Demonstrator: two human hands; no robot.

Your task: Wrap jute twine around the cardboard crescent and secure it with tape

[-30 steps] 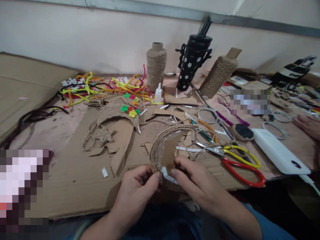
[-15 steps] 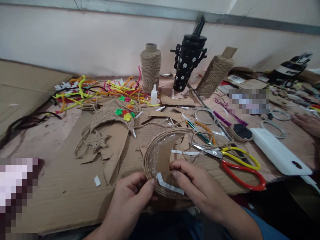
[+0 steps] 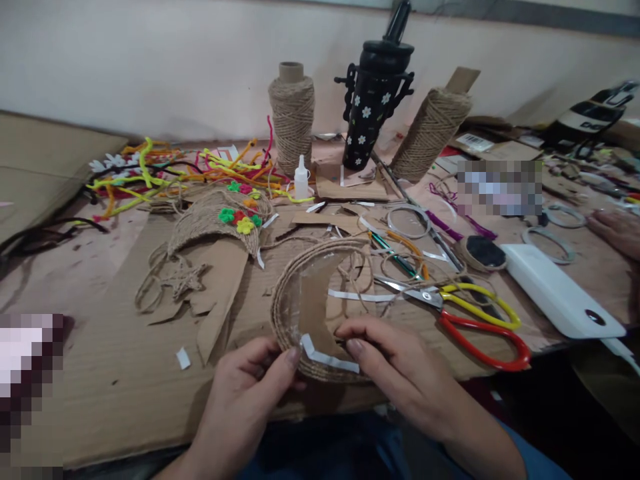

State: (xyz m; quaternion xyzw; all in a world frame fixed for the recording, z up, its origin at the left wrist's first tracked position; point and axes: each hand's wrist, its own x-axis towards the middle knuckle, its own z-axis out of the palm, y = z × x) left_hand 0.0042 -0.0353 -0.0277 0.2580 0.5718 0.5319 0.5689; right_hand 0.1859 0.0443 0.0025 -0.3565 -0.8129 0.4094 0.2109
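Low in the head view, a cardboard crescent (image 3: pixel 314 303) is edged along its outer curve with rows of jute twine (image 3: pixel 281 293). My left hand (image 3: pixel 250 383) pinches the twine rim at the lower left between thumb and fingers. The fingers of my right hand (image 3: pixel 400 367) are closed on the crescent's inner edge near its lower tip. A bent white paper strip (image 3: pixel 330 359) lies across the lower part, between the two hands. Just right of the crescent rest scissors (image 3: pixel 427 297) with yellow and red handles, blades apart.
Behind stand twine spools (image 3: pixel 293 117), a black flowered tumbler (image 3: pixel 367 110) and a small glue bottle (image 3: pixel 301 181). A twine-covered crescent with felt flowers (image 3: pixel 213 217) and a twine star (image 3: pixel 185 279) lie left. A white power bank (image 3: pixel 557 290) sits right; another person's hand (image 3: pixel 617 230) rests beyond.
The view has tilted down a little, so the table's things sit higher and slightly left. Both hands keep the same hold on the crescent.
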